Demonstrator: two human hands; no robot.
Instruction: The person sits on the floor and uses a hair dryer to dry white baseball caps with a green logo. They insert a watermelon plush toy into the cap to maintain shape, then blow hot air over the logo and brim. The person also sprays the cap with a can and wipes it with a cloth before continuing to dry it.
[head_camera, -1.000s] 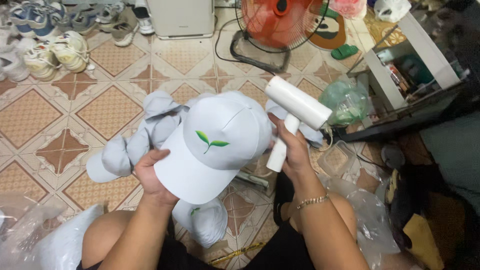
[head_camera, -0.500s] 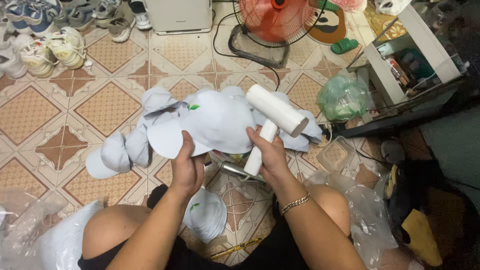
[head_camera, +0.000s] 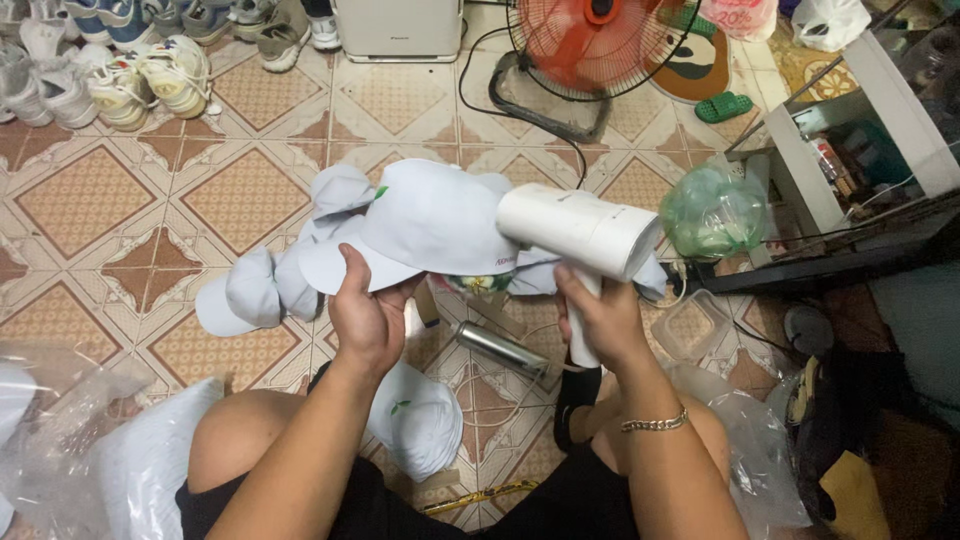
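Note:
My left hand (head_camera: 368, 318) grips the brim of a pale blue cap (head_camera: 425, 222) and holds it up, crown turned away from me. My right hand (head_camera: 600, 318) is closed around the handle of a white handheld steamer (head_camera: 578, 232), whose barrel points left at the cap's side. Behind the held cap lies a heap of more pale blue caps (head_camera: 262, 282) on the tiled floor. Another cap with a small green leaf mark (head_camera: 420, 420) rests between my knees.
A silver metal cylinder (head_camera: 500, 348) lies on the tiles by my right hand. An orange floor fan (head_camera: 590, 45) and its cable stand ahead, a green plastic bag (head_camera: 712, 212) and a shelf unit (head_camera: 850, 150) to the right, shoes (head_camera: 120, 70) at top left, clear plastic bags (head_camera: 60, 420) at left.
The cap has turned from showing its front with the leaf mark to crown away. My left hand shifted to the brim, and the steamer swung level against the cap.

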